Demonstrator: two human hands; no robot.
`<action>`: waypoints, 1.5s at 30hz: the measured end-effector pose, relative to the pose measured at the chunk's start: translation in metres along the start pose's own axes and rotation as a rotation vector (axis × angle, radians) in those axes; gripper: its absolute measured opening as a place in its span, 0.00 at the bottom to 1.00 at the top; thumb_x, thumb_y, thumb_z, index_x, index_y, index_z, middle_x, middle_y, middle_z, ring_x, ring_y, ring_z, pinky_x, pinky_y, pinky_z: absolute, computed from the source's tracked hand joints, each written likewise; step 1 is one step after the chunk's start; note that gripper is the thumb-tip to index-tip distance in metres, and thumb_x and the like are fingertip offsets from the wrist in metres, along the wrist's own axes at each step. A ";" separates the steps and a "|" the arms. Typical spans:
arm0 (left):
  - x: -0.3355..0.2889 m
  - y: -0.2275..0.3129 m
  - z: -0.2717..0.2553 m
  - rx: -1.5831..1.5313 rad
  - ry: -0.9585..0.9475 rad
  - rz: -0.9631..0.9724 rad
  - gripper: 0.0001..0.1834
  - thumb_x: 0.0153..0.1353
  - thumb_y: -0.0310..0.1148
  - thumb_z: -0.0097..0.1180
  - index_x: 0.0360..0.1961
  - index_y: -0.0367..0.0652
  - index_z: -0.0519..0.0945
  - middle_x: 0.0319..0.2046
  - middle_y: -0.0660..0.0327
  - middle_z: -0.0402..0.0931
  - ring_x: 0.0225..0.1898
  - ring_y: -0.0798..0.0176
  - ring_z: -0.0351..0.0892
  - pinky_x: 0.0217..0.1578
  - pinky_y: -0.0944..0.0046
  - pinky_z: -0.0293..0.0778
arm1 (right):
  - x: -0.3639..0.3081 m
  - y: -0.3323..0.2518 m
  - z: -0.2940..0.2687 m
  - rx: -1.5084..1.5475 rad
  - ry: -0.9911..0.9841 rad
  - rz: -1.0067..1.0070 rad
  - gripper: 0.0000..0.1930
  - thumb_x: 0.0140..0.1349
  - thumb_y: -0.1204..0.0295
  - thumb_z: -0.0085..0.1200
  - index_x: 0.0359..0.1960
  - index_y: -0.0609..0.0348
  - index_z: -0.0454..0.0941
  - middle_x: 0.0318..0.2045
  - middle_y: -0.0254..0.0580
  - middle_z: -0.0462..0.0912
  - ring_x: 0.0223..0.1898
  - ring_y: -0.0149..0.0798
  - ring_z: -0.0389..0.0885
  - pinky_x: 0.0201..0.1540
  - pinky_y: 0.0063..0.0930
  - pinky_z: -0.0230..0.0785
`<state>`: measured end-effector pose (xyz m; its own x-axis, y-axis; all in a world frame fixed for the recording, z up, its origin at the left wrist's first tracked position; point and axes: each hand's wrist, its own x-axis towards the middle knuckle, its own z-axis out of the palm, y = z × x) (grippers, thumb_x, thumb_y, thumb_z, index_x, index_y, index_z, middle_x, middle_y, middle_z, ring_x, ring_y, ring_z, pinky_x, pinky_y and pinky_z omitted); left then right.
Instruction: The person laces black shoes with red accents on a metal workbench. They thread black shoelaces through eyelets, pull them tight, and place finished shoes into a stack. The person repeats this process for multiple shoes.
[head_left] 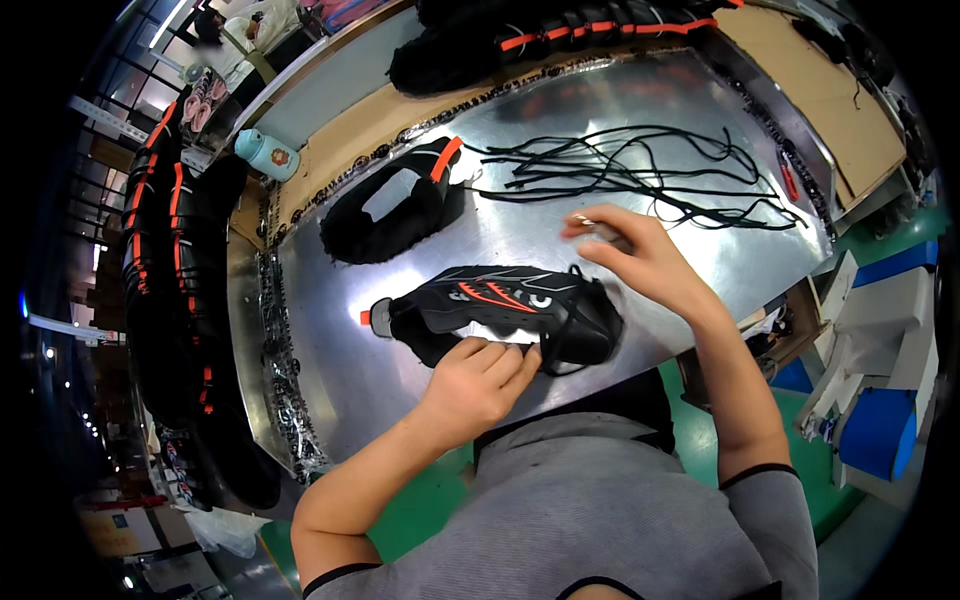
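Observation:
A black shoe upper (500, 300) with orange and white markings lies on its side on the metal tabletop, toe to the right. A black lace (556, 345) crosses it near the toe. My left hand (480, 378) grips the upper's near edge at the opening, fingers curled over it. Above the toe, apart from the shoe, is my right hand (640, 255), its fingers bent and slightly blurred around something small that I cannot make out. Another black upper (385, 205) with an orange tab rests behind, beside a loose bundle of black laces (620, 165).
Rows of black uppers with orange tabs stand along the left (180, 270) and far (600, 30) sides. A light blue bottle (267, 154) is at the back left. The metal tabletop (330, 380) has a raised, taped rim. A red tool (789, 181) lies at the right edge.

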<state>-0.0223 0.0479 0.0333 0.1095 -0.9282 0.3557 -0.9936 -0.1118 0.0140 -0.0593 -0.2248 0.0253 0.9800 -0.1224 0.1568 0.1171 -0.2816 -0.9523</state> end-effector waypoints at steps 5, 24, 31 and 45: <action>-0.008 -0.020 -0.013 0.072 0.033 -0.119 0.16 0.48 0.27 0.59 0.41 0.36 0.83 0.26 0.63 0.68 0.28 0.64 0.73 0.31 0.65 0.71 | -0.015 -0.008 -0.018 -0.294 -0.186 0.183 0.14 0.62 0.63 0.62 0.40 0.62 0.85 0.23 0.42 0.84 0.23 0.34 0.78 0.31 0.29 0.71; 0.008 -0.082 0.018 -1.369 -0.784 -1.018 0.22 0.67 0.47 0.60 0.54 0.42 0.82 0.48 0.62 0.79 0.51 0.67 0.74 0.52 0.66 0.68 | -0.011 0.035 0.061 0.378 0.081 0.433 0.21 0.55 0.79 0.70 0.50 0.67 0.76 0.39 0.41 0.84 0.37 0.28 0.82 0.41 0.20 0.76; -0.002 -0.068 0.050 -1.416 -0.492 -1.056 0.09 0.59 0.33 0.67 0.36 0.38 0.86 0.29 0.64 0.82 0.33 0.68 0.79 0.38 0.67 0.73 | -0.018 0.034 0.069 0.400 0.074 0.479 0.17 0.58 0.76 0.68 0.46 0.65 0.75 0.35 0.41 0.84 0.31 0.27 0.82 0.35 0.19 0.76; -0.001 -0.048 0.029 -1.569 -0.087 -1.302 0.09 0.62 0.29 0.65 0.39 0.34 0.85 0.37 0.60 0.83 0.41 0.69 0.78 0.47 0.68 0.73 | -0.040 0.017 0.057 0.270 -0.238 0.731 0.14 0.69 0.56 0.58 0.35 0.52 0.73 0.19 0.21 0.68 0.17 0.18 0.56 0.17 0.19 0.42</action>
<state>0.0255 0.0441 0.0053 0.5825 -0.5849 -0.5645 0.4979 -0.2923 0.8165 -0.0875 -0.1701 -0.0122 0.8283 0.0274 -0.5596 -0.5603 0.0343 -0.8276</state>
